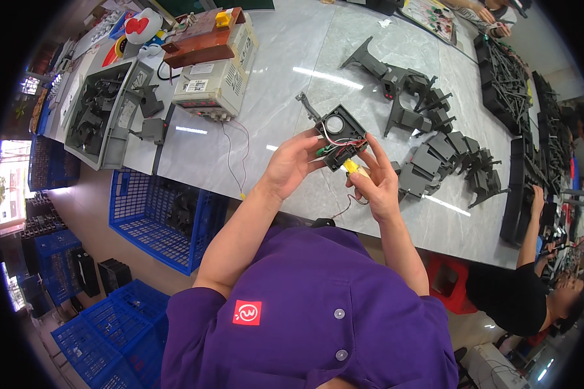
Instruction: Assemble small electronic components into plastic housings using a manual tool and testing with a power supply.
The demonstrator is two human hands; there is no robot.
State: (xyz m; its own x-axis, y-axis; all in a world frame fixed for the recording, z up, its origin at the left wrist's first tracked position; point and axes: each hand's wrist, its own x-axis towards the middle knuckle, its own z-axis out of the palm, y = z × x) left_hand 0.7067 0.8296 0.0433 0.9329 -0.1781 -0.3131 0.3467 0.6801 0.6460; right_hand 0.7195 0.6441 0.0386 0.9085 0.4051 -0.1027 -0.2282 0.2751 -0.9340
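Over the table's near edge I hold a black plastic housing (pixel 351 122) with its inside facing up. A round silver part, red and white wires and a bit of green show in it, and a grey arm sticks out at its upper left. My left hand (pixel 292 163) grips the housing by its left side. At its lower right corner, my right hand (pixel 377 183) pinches a small yellow connector (pixel 352 166) between thumb and fingers, touching or very near the housing. A thin dark lead (pixel 345 206) hangs below the right hand.
Dark grey plastic housings (pixel 435 159) lie in groups on the right. A beige power supply box (pixel 209 87) and a grey bin of parts (pixel 120 133) stand left. Blue crates (pixel 156 207) sit below the table. Another person (pixel 516 292) works at the right beside black trays (pixel 516 194).
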